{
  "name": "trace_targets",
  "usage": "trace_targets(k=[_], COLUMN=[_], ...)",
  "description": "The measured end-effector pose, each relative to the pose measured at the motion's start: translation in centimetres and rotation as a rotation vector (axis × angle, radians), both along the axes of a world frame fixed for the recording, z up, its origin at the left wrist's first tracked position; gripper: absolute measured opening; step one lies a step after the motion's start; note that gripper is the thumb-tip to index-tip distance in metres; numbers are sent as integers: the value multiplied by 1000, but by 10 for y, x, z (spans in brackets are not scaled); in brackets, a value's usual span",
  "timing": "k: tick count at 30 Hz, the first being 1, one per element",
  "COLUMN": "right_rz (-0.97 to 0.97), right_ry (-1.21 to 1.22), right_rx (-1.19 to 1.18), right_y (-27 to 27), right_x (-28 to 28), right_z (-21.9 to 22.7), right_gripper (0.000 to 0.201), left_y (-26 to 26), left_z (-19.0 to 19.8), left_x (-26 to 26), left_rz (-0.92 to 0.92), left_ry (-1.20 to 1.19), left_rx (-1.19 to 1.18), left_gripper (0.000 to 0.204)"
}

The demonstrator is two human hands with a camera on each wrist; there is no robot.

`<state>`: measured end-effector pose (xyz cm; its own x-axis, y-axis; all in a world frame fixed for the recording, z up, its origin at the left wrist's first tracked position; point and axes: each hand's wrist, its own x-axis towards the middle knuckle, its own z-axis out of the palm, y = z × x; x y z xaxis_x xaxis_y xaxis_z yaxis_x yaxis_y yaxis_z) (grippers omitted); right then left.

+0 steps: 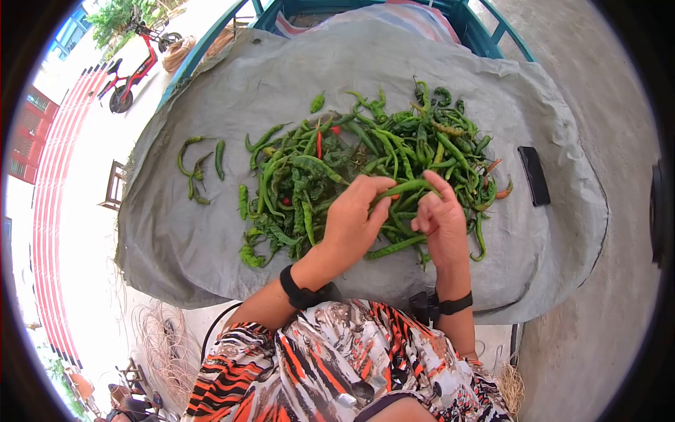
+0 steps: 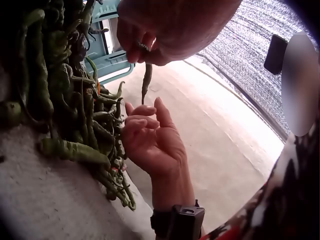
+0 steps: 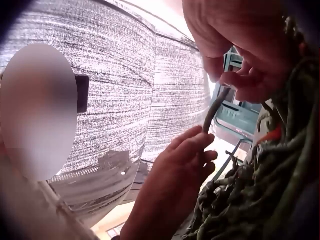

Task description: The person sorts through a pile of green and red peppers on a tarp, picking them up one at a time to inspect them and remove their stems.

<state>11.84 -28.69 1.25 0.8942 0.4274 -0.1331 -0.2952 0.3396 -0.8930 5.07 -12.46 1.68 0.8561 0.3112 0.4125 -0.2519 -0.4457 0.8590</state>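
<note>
A slender green chili pepper (image 1: 409, 187) spans the gap between my two hands, above a heap of peppers. My left hand (image 1: 357, 214) pinches one end of it between thumb and fingers; the left wrist view has this hand (image 2: 180, 27) large at the top. Its other end reaches the fingers of my right hand (image 1: 444, 221). Seen from the left wrist, one finger of the right hand (image 2: 155, 140) is extended and the others are curled, with the thin end right at a fingertip. I cannot tell whether they grip it. The heap (image 1: 302, 179) is mostly green, with a few red peppers (image 1: 319, 144).
A grey cloth (image 1: 204, 239) lies under the heap, over a teal metal frame (image 1: 517, 39). Some loose peppers (image 1: 188, 165) lie apart at the left. A black phone (image 1: 534, 176) rests on the cloth at the right. Tangled cord (image 1: 158, 344) is on the ground.
</note>
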Motion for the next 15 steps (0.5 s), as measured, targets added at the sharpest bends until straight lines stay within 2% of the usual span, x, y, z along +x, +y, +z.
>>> trace_targets(k=[1, 4, 7, 10, 11, 13, 14, 15], right_rz=[40, 69, 10, 36, -13, -107, -98, -125], right_ry=[-9, 22, -106, -137, -123, -95, -129, -96], right_rx=[19, -104, -228, -215, -140, 10, 150, 187], right_y=[3, 0, -4, -11, -12, -12, -16, -15], right_x=[-3, -5, -4, 2, 4, 11, 17, 19], right_z=[-3, -8, -4, -2, 1, 6, 5, 6], right_gripper=[47, 35, 35, 35, 35, 35, 41, 43], left_y=[-1, -2, 9, 26, 34, 49, 52, 55], left_z=[-2, 3, 1, 6, 6, 15, 15, 14], left_x=[0, -3, -2, 2, 2, -2, -1, -1], left_rz=[-42, -14, -34, 117, 158, 229, 256, 286], left_ry=[1, 75, 77, -69, -44, 61, 79, 98], left_rx=[25, -47, 99, 373, 416, 652, 715, 779], left_gripper=[23, 23, 23, 23, 26, 33, 35, 37])
